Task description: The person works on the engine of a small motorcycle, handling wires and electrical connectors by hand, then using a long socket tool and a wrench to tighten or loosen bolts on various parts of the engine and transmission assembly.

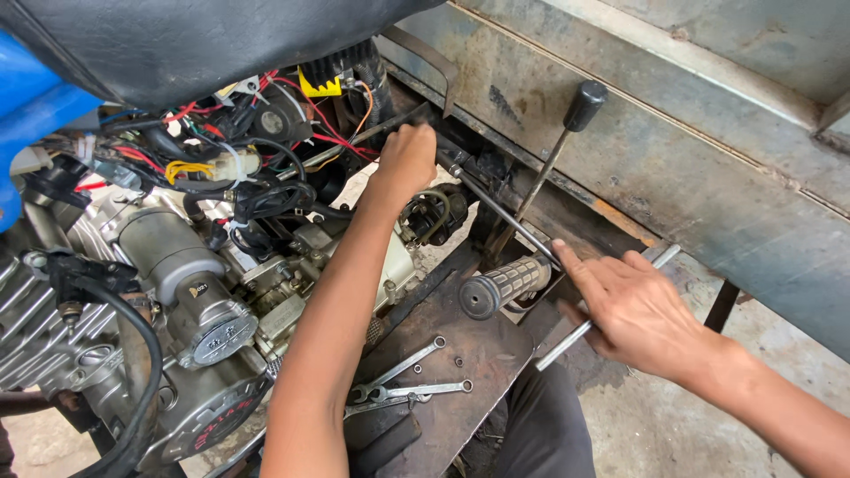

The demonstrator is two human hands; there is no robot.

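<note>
At frame centre, under the black seat (204,44), the left hand (405,159) reaches deep into the engine bay, fingers curled shut around something at the frame tube; what it pinches is hidden, so I cannot tell the part. At 4 o'clock the right hand (637,310) lies half open, fingers spread, palm pressing on a long steel rod (505,221) that runs up toward 11 o'clock, and touching a bright bar (567,341) beneath. The ribbed footpeg (500,285) sits just beside the thumb at 9 o'clock of it. Judgement: doing this well means keeping the rod steady with the right hand while the left works at its far end, wrist straight, clear of the wiring bundle (221,159). Left forearm extended, elbow low at 6 o'clock; right wrist bent slightly, arm entering from 5 o'clock. Combination wrenches (407,381) lie on the rusty plate (478,354), engine (168,301) at 8 o'clock, black-knobbed lever (584,102) at 1 o'clock.
</note>
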